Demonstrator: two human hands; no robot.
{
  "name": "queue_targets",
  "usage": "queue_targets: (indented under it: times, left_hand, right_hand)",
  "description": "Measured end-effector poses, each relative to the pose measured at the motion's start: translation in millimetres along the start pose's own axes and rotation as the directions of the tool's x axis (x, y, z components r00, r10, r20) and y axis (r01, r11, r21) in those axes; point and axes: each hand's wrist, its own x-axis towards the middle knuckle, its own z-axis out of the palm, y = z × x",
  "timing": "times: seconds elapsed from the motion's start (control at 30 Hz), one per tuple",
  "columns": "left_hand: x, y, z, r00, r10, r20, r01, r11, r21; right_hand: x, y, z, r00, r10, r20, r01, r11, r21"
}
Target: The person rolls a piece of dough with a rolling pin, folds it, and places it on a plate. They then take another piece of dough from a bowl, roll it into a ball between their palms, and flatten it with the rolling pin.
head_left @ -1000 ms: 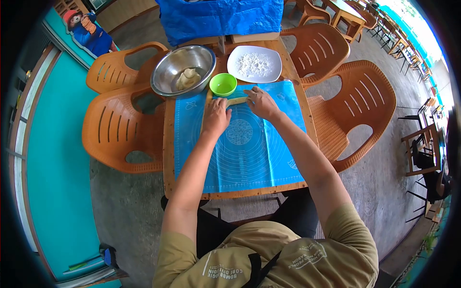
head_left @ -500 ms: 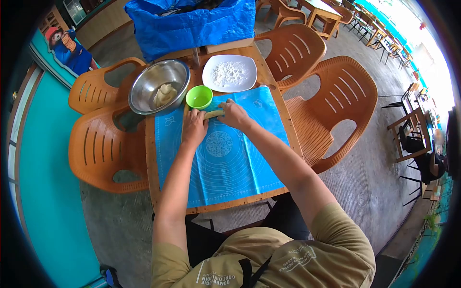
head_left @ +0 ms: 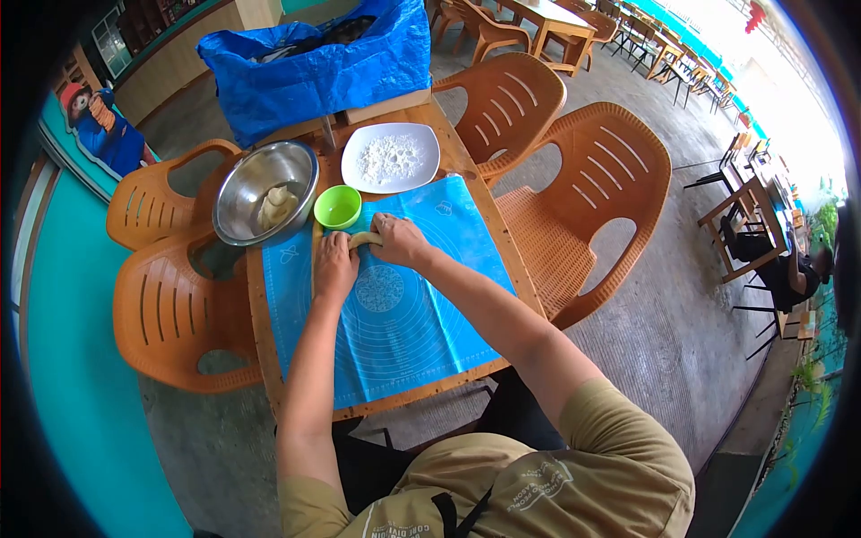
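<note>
Between my two hands lies a short roll of pale dough [head_left: 365, 239], at the far part of the blue baking mat [head_left: 404, 332]. My left hand [head_left: 335, 266] is closed on the roll's left end. On the other end my right hand [head_left: 399, 240] has its fingers curled, and they partly hide the dough. Just beyond my hands stands a green bowl [head_left: 339, 207]. A steel mixing bowl [head_left: 235, 208] to its left contains a lump of dough [head_left: 277, 207]. The white plate [head_left: 360, 170] behind the green bowl carries white powder [head_left: 392, 158].
A large blue tarp bag [head_left: 314, 85] stands at the table's far end. Orange chairs flank the wooden table [head_left: 271, 359] on both sides, with one close chair [head_left: 583, 197] at the right. A seated person [head_left: 794, 278] is far off at the right.
The whole view has shifted, so the table appears further left and lower. Both hands stay on the dough roll, which now looks slightly more curved.
</note>
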Motion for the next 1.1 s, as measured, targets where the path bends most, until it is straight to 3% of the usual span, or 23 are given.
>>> queue_targets:
  times: [0.13, 0.2, 0.3, 0.43, 0.57, 0.73, 0.8, 0.93, 1.0, 1.1]
  left_hand:
    - [-0.7, 1.4, -0.9, 0.999, -0.035, 0.011, 0.035, 0.999, 0.004]
    - [-0.1, 0.4, -1.5, 0.999, -0.031, 0.015, 0.031, 1.000, 0.000]
    - [-1.8, -1.1, -1.4, 1.000, -0.025, 0.018, 0.025, 1.000, -0.007]
    - [-2.6, -4.1, 0.3, 1.000, -0.010, 0.012, 0.010, 1.000, -0.015]
    - [-4.7, -3.9, 2.8, 1.000, 0.005, -0.021, -0.005, 1.000, 0.008]
    - [-3.9, -3.2, 1.6, 0.998, -0.039, 0.043, 0.041, 0.998, -0.045]
    - [-2.9, -2.4, 1.2, 0.998, -0.046, 0.036, 0.048, 0.997, -0.065]
    - [0.2, -3.0, -2.1, 0.997, -0.061, 0.052, 0.066, 0.992, -0.104]
    - [0.2, -3.6, -2.3, 0.997, -0.055, 0.047, 0.060, 0.993, -0.104]
    - [0.2, -5.3, -2.0, 0.997, -0.051, 0.051, 0.056, 0.992, -0.110]
  right_hand:
    - [1.0, 0.7, 7.6, 0.992, -0.049, -0.120, 0.055, 0.997, 0.047]
    - [3.2, 0.1, 6.0, 0.998, -0.053, -0.017, 0.054, 0.998, 0.022]
    - [4.1, -4.4, 10.2, 0.998, 0.027, -0.053, -0.024, 0.998, 0.054]
    - [8.3, -1.2, 18.1, 0.998, 0.014, -0.060, -0.009, 0.996, 0.084]
    - [10.3, -1.5, 15.3, 1.000, 0.009, -0.011, -0.007, 0.993, 0.119]
    - [10.1, -12.3, 6.8, 1.000, 0.008, -0.014, -0.006, 0.993, 0.116]
    - [8.5, -18.4, 0.8, 0.994, 0.096, 0.048, -0.103, 0.980, 0.172]
    - [9.6, -15.3, 3.6, 0.996, 0.079, 0.049, -0.088, 0.973, 0.213]
    - [17.3, 1.1, 23.9, 0.978, -0.207, -0.036, 0.208, 0.976, 0.060]
    - [24.9, 6.5, 37.5, 0.988, -0.156, 0.014, 0.155, 0.988, 0.018]
